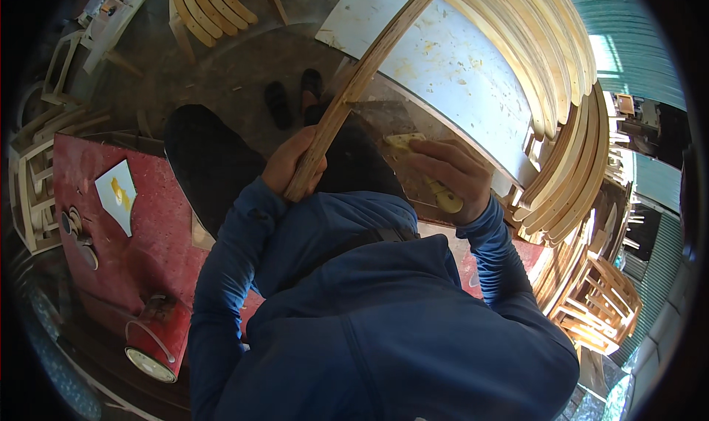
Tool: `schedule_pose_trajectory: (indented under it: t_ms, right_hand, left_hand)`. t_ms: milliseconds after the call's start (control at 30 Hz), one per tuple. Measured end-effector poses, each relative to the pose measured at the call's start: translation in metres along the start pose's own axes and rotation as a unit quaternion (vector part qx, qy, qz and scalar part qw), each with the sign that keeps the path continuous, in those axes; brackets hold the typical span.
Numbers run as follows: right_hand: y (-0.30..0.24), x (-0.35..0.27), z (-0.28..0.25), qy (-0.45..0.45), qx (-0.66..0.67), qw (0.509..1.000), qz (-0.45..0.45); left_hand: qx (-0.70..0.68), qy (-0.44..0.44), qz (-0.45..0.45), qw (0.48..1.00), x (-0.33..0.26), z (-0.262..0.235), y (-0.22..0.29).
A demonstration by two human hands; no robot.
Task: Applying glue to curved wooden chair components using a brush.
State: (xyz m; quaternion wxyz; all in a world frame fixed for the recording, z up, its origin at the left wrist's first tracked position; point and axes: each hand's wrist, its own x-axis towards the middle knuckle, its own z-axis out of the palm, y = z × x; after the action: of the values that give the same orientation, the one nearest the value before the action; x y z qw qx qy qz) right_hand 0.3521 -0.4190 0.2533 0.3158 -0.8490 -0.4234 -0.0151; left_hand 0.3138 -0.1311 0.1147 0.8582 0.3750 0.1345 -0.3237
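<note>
My left hand (292,161) is wrapped round the lower end of a long, curved wooden slat (354,81). The slat slants up and to the right, its far end passing out of the top of the view. Just right of it, my right hand (459,171) is closed on a putty knife with a yellowish handle (446,198). Its blade end (403,141) is pale yellow, seemingly coated with filler, and points toward the slat without clearly touching it. On the red bench to the left lies a white palette (105,192) with a yellow-orange smear of filler.
A white board (421,48) spattered with yellow spots stands ahead, with several curved slats (557,44) stacked along its right side. A red paint can (159,332) and round lids (76,225) are on the red bench (81,162). Wooden chair frames (602,306) stand around.
</note>
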Motion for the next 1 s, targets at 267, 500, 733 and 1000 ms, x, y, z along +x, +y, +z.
schedule_pose_trajectory:
  t_ms: [267,500,733,1000]
  right_hand:
    - [-0.005,0.019,0.002,-0.006,-0.014,1.000,0.008]
    - [-0.004,0.008,-0.007,0.061,0.052,0.992,0.097]
    - [0.016,-0.004,0.002,0.172,0.019,0.970,0.173]
    - [0.025,0.002,0.006,0.175,-0.013,0.976,0.130]
  left_hand:
    - [0.008,0.030,0.006,0.999,0.000,0.004,-0.004]
    - [-0.010,-0.004,0.008,1.000,0.002,-0.003,-0.004]
    - [0.007,0.002,-0.013,1.000,0.000,0.000,-0.001]
    - [-0.001,0.001,-0.008,1.000,0.000,0.000,-0.001]
